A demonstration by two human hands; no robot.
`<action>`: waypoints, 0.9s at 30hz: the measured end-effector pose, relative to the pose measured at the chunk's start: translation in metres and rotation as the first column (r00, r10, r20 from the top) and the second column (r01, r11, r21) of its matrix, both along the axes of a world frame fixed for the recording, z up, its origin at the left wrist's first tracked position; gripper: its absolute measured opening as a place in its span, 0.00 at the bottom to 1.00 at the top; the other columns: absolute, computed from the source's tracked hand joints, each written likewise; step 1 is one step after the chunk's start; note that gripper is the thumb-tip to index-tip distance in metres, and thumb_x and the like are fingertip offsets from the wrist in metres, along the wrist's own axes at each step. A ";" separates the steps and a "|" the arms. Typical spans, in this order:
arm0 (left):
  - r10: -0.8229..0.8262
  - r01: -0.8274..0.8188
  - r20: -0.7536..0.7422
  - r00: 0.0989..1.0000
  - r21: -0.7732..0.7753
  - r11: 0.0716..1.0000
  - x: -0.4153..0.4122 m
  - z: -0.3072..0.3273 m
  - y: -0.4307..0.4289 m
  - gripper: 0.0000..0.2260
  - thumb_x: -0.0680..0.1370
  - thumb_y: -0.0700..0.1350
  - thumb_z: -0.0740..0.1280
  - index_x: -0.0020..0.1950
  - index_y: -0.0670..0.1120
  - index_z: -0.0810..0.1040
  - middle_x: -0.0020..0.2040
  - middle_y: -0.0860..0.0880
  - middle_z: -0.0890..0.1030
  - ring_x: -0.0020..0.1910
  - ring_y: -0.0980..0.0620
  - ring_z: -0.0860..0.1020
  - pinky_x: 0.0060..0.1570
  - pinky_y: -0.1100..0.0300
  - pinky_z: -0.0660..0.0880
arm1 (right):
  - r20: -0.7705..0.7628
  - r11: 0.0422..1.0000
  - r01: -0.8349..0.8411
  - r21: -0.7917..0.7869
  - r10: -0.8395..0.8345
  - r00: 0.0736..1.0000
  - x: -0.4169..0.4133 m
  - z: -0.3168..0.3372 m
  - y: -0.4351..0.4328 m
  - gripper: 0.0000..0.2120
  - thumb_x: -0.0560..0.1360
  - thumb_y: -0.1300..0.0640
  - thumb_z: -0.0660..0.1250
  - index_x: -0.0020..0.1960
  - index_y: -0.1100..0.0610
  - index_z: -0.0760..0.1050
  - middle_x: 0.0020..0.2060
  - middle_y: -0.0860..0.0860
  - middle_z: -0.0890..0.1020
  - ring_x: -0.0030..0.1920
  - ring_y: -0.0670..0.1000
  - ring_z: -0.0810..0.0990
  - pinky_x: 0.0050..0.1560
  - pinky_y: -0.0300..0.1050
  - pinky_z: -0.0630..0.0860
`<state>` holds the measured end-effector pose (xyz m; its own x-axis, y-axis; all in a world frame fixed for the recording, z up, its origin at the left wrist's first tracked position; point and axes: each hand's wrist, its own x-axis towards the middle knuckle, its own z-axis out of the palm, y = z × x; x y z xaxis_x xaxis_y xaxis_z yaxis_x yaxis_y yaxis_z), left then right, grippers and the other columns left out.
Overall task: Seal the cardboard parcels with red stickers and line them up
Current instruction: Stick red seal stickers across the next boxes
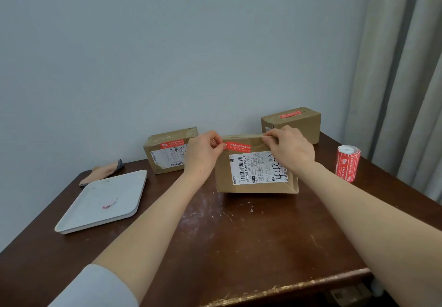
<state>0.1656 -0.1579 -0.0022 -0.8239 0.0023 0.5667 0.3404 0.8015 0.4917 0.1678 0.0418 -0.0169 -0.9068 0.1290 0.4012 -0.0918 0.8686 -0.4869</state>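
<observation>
A cardboard parcel (pixel 253 184) with a white shipping label stands in the middle of the table. A red sticker (pixel 238 146) lies across its upper front. My left hand (pixel 203 153) pinches the sticker's left end. My right hand (pixel 289 150) grips the parcel's top right edge. A second parcel (pixel 165 150) with a red sticker stands behind on the left, partly hidden by my left hand. A third parcel (pixel 295 122) with a red sticker on top stands at the back right. A roll of red stickers (pixel 347 163) stands at the right.
A white tray (pixel 102 201) with a small pink scrap lies at the left. A folded cloth (pixel 104 170) sits behind it. The dark wooden table (pixel 239 235) ends near the bottom, and a curtain (pixel 406 67) hangs at the right.
</observation>
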 end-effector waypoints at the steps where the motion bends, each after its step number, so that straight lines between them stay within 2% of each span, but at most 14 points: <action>1: -0.002 0.001 0.004 1.000 0.011 1.000 -0.001 -0.001 0.000 0.03 0.74 0.45 0.71 0.42 0.47 0.80 0.34 0.54 0.78 0.37 0.55 0.77 0.42 0.59 0.75 | 0.001 1.000 -0.001 -0.003 0.001 1.000 0.000 0.000 0.000 0.16 0.81 0.43 0.55 0.60 0.45 0.77 0.53 0.49 0.74 0.62 0.52 0.69 0.48 0.49 0.69; 3: -0.003 0.003 0.010 1.000 0.022 1.000 -0.001 -0.002 -0.001 0.03 0.74 0.46 0.71 0.43 0.48 0.79 0.34 0.54 0.79 0.38 0.55 0.78 0.42 0.57 0.76 | 0.001 1.000 -0.002 -0.002 0.002 1.000 0.000 0.000 0.000 0.16 0.81 0.43 0.55 0.60 0.45 0.76 0.54 0.50 0.74 0.62 0.52 0.69 0.48 0.49 0.69; 7: -0.007 0.007 0.007 1.000 0.023 1.000 0.000 -0.001 -0.001 0.06 0.74 0.47 0.71 0.49 0.49 0.78 0.35 0.55 0.79 0.40 0.55 0.78 0.44 0.60 0.73 | 0.001 1.000 -0.004 -0.007 0.004 1.000 0.000 0.000 0.000 0.16 0.81 0.43 0.55 0.60 0.45 0.76 0.54 0.50 0.74 0.62 0.51 0.68 0.48 0.49 0.69; 12: 0.033 -0.033 0.012 0.999 -0.021 0.999 0.000 -0.002 0.001 0.04 0.74 0.49 0.71 0.45 0.49 0.82 0.40 0.54 0.80 0.42 0.56 0.77 0.42 0.61 0.72 | -0.001 1.000 -0.002 -0.008 0.002 1.000 0.000 0.000 0.000 0.16 0.81 0.43 0.55 0.60 0.46 0.77 0.54 0.50 0.74 0.62 0.52 0.68 0.49 0.50 0.70; 18: 0.064 -0.063 0.023 0.998 -0.026 0.998 0.002 0.001 0.003 0.04 0.75 0.47 0.70 0.43 0.48 0.84 0.38 0.55 0.75 0.40 0.55 0.73 0.39 0.60 0.69 | -0.002 1.000 0.002 -0.001 -0.002 1.000 0.001 0.000 0.000 0.16 0.81 0.42 0.55 0.60 0.45 0.76 0.55 0.50 0.75 0.63 0.52 0.68 0.50 0.51 0.71; 27: 0.065 -0.064 0.072 0.995 -0.024 0.998 0.003 0.003 0.004 0.05 0.75 0.47 0.70 0.43 0.47 0.84 0.41 0.54 0.79 0.39 0.56 0.74 0.39 0.61 0.68 | -0.002 1.000 -0.001 -0.003 0.001 1.000 0.002 0.000 -0.001 0.16 0.81 0.43 0.55 0.61 0.45 0.76 0.56 0.50 0.75 0.63 0.52 0.68 0.49 0.50 0.70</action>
<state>0.1689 -0.1537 0.0009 -0.8619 -0.0408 0.5055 0.2515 0.8312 0.4958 0.1696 0.0412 -0.0169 -0.9060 0.1298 0.4028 -0.0934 0.8670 -0.4895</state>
